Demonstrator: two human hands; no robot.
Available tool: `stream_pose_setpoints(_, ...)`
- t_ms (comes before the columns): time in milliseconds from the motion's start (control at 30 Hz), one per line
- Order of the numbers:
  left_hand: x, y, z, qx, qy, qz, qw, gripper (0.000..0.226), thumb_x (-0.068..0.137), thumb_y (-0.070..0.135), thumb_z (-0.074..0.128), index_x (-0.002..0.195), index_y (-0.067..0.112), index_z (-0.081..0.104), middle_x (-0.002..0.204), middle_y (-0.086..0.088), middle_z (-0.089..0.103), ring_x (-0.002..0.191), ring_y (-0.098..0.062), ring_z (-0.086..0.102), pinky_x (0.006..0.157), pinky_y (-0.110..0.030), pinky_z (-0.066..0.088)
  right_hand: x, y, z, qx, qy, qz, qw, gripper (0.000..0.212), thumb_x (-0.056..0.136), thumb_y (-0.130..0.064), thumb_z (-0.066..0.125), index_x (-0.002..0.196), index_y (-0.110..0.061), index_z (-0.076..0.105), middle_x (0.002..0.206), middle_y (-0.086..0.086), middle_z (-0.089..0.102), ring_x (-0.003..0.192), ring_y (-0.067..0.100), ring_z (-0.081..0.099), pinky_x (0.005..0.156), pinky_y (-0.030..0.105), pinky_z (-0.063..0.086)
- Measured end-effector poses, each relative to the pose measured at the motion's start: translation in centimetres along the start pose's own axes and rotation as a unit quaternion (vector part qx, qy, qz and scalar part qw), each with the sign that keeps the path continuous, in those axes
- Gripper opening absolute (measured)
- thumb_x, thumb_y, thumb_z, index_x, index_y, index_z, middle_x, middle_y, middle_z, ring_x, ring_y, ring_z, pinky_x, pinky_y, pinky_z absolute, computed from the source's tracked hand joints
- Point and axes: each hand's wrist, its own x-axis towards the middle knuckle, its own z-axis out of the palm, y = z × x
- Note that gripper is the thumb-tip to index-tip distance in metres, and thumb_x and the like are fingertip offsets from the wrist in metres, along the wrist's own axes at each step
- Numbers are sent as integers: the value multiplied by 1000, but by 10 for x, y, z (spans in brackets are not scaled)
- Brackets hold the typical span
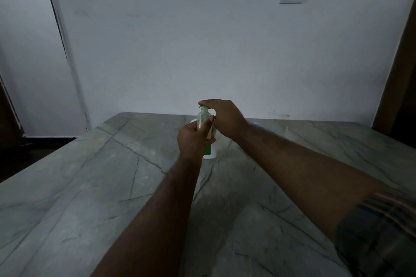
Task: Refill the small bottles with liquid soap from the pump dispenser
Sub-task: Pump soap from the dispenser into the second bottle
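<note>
Marble-grey table (90,186) at mid-frame, and the left hand (193,139) has its fingers wrapped round a small clear bottle (203,119), held under the nozzle while the right hand (222,117) lies flat-fingered atop the white pump dispenser (211,153).
</note>
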Motion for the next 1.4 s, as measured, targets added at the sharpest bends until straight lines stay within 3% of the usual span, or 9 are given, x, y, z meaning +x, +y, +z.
stream_pose_setpoints(100,0,0,0,30,3,3,1000,33,87,51,69,78,19,68,68,12,66,56,1,66,49,-10,49,0,0,-2,-5,-7,-9,1000,46,86,-2,56,131,-11,58,135,7,59,126,21,54,112,36,39)
stream_pose_setpoints(233,0,3,-2,26,0,-4,1000,31,88,46,70,82,16,67,66,13,63,51,12,61,42,-5,42,1,0,-5,-24,-20,-10,999,49,86,2,51,133,-12,56,138,7,57,129,21,52,113,37,37)
stream_pose_setpoints(333,3,4,-3,-11,-16,-26,999,34,89,40,71,85,6,69,67,9,67,54,6,66,47,-9,48,8,-2,-11,-38,-14,-33,999,44,88,4,49,129,-8,59,133,9,60,124,21,56,110,32,41)
stream_pose_setpoints(467,6,7,-5,2,-21,-15,1000,29,88,37,73,84,10,67,65,12,61,48,15,59,41,-3,40,11,-5,-14,11,-3,-24,1000,43,84,4,52,124,-6,63,126,11,65,117,20,60,105,30,45)
stream_pose_setpoints(600,5,8,-5,-18,-25,-27,999,33,87,39,73,86,7,70,70,7,67,53,5,66,46,-10,48,6,-6,-4,4,29,-16,999,39,90,0,50,126,-7,62,127,11,65,116,21,61,104,29,45)
stream_pose_setpoints(733,4,8,-3,1,-13,-23,1000,35,84,44,75,79,10,70,68,8,66,52,9,64,42,-9,45,0,-6,4,34,49,1,998,37,90,-2,49,123,-9,64,124,8,67,112,18,62,101,25,46)
stream_pose_setpoints(1033,4,7,-5,24,-10,-17,1000,37,88,42,71,89,6,72,73,4,66,51,11,63,42,-7,44,7,-6,-1,11,34,3,999,42,87,5,50,124,-10,63,126,8,66,116,19,61,98,17,40)
stream_pose_setpoints(1267,4,9,-5,8,-13,-23,1000,32,87,42,72,83,10,70,69,9,66,52,5,66,44,-10,47,6,-4,6,11,46,-3,999,41,87,0,52,126,-9,62,127,9,65,118,21,60,106,32,45)
stream_pose_setpoints(1400,0,6,-5,3,-16,-29,999,31,87,41,73,85,9,69,70,9,66,52,5,66,45,-11,48,-1,-2,10,22,54,2,998,39,87,-2,53,125,-10,63,127,8,65,117,20,60,106,30,44)
